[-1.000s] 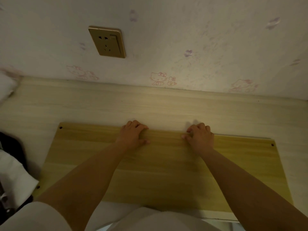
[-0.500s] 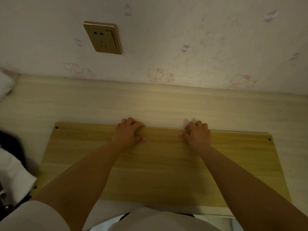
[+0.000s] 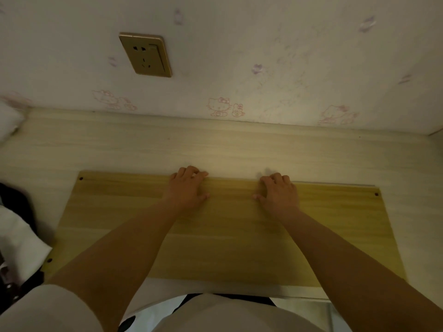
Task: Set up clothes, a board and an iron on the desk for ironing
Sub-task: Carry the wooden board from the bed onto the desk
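Note:
A yellowish wooden board (image 3: 227,238) lies flat on the pale desk (image 3: 143,149), with small holes at its corners. Both my hands are at the board's far edge, near the middle. My left hand (image 3: 185,188) grips that edge, fingers curled over it and thumb on the top face. A little to the right, my right hand (image 3: 279,194) holds the same edge the same way. White cloth (image 3: 18,243) on something dark (image 3: 14,200) shows at the left edge. No iron is in view.
A wall with cartoon-cat wallpaper stands right behind the desk, with a gold power socket (image 3: 145,54) at upper left. A white soft thing (image 3: 7,121) lies at the desk's far left corner. Bare desk runs between board and wall.
Both hands stay on the board's far edge. The board has hardly moved; only my view has shifted slightly.

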